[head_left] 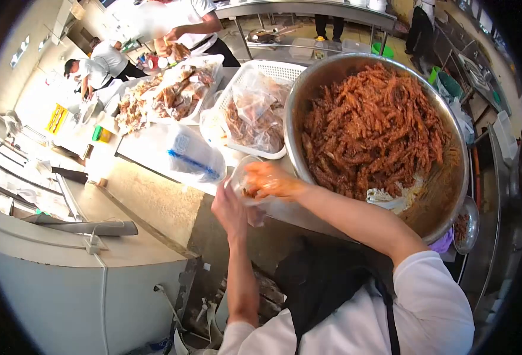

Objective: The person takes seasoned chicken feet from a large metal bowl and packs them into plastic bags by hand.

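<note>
My left hand (230,212) is closed on the rim of a clear plastic bag (255,214), held up in front of the table edge. My right hand (270,181), coated in orange-red sauce, is at the bag's mouth with its fingers curled downward. Whatever those fingers hold is hidden by the hand and the plastic. Right of it stands a big steel bowl (296,142) heaped with sauced chicken feet (379,127). Pale, creamy bits (400,198) lie low inside the bowl.
A white basket (273,70) with bagged food and a white tray (218,66) of bagged meat stand behind. A plastic packet (193,155) lies left of my hands. A small metal bowl (469,228) sits at right. Other people (199,21) work farther back.
</note>
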### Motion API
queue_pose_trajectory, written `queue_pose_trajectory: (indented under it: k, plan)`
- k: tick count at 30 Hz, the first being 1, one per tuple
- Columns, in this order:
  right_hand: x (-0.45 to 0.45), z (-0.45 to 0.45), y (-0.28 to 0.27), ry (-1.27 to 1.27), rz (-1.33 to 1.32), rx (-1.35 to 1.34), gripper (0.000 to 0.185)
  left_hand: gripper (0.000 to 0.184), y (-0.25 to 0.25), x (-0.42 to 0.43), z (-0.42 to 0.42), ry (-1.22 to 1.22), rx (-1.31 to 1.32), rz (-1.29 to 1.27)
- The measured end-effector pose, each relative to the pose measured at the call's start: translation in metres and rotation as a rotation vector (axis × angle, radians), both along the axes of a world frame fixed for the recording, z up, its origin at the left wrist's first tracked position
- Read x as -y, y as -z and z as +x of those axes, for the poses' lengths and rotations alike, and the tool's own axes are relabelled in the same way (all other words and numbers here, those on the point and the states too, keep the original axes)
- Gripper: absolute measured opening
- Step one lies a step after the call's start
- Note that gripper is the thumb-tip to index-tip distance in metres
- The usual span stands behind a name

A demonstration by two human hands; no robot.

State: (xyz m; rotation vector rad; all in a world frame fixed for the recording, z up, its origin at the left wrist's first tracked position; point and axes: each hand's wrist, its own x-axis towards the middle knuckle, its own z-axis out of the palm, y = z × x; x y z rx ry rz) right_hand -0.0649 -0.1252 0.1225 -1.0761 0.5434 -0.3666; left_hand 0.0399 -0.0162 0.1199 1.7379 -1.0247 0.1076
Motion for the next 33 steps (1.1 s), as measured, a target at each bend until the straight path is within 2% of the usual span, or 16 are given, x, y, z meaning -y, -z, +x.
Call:
queue_pose_trajectory:
  k: [4,6,10,11,13,15,16,17,18,20,22,25,28,30,31,33]
  plan:
    - [0.026,-0.090,-0.057,0.143,-0.211,0.021,0.033,0.030,-0.067,0.077,0.021,-0.011,0.097,0.095]
    - [0.035,-0.142,-0.067,0.299,-0.354,-0.114,0.034,0.029,-0.115,0.104,0.030,0.011,0.124,-0.165]
    - [0.060,-0.260,-0.028,0.487,-0.376,-0.428,0.033,0.043,-0.176,0.094,0.033,0.300,-0.050,-0.205]
    - [0.073,-0.305,0.015,0.547,-0.364,-0.429,0.030,0.044,-0.173,0.084,0.048,0.121,0.080,-0.204]
    - [0.086,-0.400,0.058,0.235,-0.681,-1.190,0.029,0.040,-0.136,0.073,0.105,-0.234,0.317,-0.212]
    - [0.080,-0.434,0.061,0.100,-0.354,-1.452,0.034,0.048,-0.056,0.083,0.173,-0.404,0.509,-0.031]
    - [0.085,-0.452,0.076,0.078,-0.236,-1.501,0.040,0.052,-0.036,0.082,0.169,-0.341,0.319,0.337]
    - [0.088,-0.470,0.092,0.052,-0.121,-1.550,0.046,0.050,-0.019,0.085,0.170,-0.304,0.296,0.046]
    - [0.094,-0.460,0.095,0.184,-0.180,-1.469,0.049,0.050,-0.021,0.085,0.166,-0.286,0.258,0.031]
    - [0.092,-0.427,0.124,0.106,-0.302,-1.297,0.053,0.049,-0.025,0.084,0.160,-0.244,0.182,0.009]
    - [0.102,-0.406,0.182,-0.198,-0.179,-1.255,0.057,0.047,-0.026,0.090,0.163,-0.272,0.290,-0.063]
    - [0.049,-0.346,0.131,-0.313,-0.044,-1.103,0.058,0.043,-0.048,0.083,0.157,-0.345,0.466,-0.032]
    - [0.018,-0.325,0.103,-0.554,-0.183,-1.082,0.058,0.031,-0.078,0.079,0.183,-0.339,0.351,0.186]
    - [0.025,-0.333,0.101,-0.589,-0.106,-1.064,0.061,0.024,-0.091,0.076,0.223,-0.251,0.518,-0.072]
    - [0.032,-0.340,0.104,-0.623,-0.023,-1.068,0.062,0.023,-0.080,0.068,0.289,-0.721,1.006,0.379]
    - [0.056,-0.388,0.140,-0.746,-0.272,-1.144,0.053,0.026,-0.137,0.038,0.268,-0.521,0.737,0.161]
